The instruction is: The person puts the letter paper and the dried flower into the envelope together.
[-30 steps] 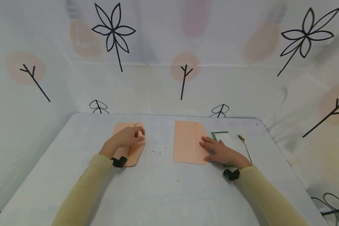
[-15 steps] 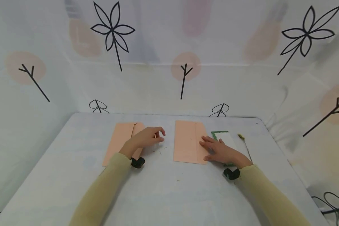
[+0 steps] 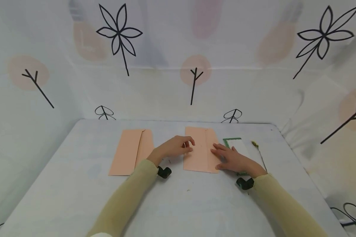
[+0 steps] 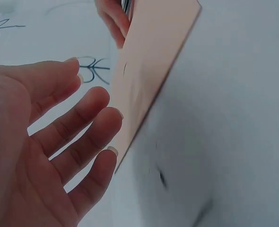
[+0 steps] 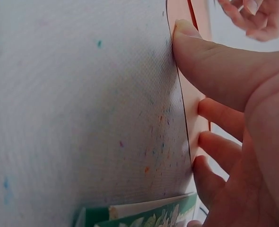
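In the head view a peach paper envelope (image 3: 195, 159) lies flap side up at the middle of the table. My right hand (image 3: 234, 161) rests with spread, straight fingers on its right side. In the right wrist view the thumb and fingertips touch the envelope's edge (image 5: 192, 94). Over the left part of this envelope hovers my left hand (image 3: 175, 146), its fingers loosely bent. The left wrist view shows nothing between the fingers of that hand (image 4: 78, 132). Another peach envelope (image 3: 126, 151) lies flat to the left, partly behind the left forearm.
A white card with a green border (image 3: 227, 142) lies partly under the right hand; the right wrist view shows leaves printed on it. Right of it is a thin-stemmed dried yellow flower (image 3: 254, 144). Small dark scraps dot the white table (image 3: 178, 210).
The left hand has moved right, from the left envelope to over the middle one. The left envelope's flap side is now in fuller view. The right hand has stayed in place.
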Demonstrator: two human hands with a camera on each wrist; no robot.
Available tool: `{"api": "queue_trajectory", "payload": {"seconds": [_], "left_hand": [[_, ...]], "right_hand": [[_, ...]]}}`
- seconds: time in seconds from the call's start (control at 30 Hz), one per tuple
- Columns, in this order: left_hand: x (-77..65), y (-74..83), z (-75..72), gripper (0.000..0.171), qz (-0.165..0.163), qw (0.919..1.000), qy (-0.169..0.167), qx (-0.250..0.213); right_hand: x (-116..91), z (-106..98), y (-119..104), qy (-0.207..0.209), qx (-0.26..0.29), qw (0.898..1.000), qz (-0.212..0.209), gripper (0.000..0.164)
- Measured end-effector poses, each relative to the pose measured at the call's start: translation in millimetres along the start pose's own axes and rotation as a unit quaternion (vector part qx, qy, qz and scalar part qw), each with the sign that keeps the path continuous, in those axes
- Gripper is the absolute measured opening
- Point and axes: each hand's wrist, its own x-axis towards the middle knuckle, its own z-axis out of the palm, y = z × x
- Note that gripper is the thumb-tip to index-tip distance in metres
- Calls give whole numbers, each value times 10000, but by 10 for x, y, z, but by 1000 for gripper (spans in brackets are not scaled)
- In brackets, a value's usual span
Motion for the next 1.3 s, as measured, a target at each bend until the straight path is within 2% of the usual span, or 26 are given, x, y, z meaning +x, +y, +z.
{"api": "queue_trajectory", "payload": {"seconds": [0.17,0.53,0.8,1.07,1.3], "left_hand": [[139,76,72,25,-103,9997,-180,149],[396,204,265,22,-174,9957,-312,851],[476,280,325,22,-99,9893,-417,1393],[528,303,363,18,-66,9877,-524,1473],[571,336,377,7,-107,9840,-674,1643]], "right_hand": [[8,0,-9,-10,-4,10000,-3,75],[-15,-20,18,78,31,10000,-16,76],[33,-5,31,79,-37,9999,-75,76],[27,-6,4,52,57,10000,24,78],[22,-21,1,30,53,10000,20,76]]}}
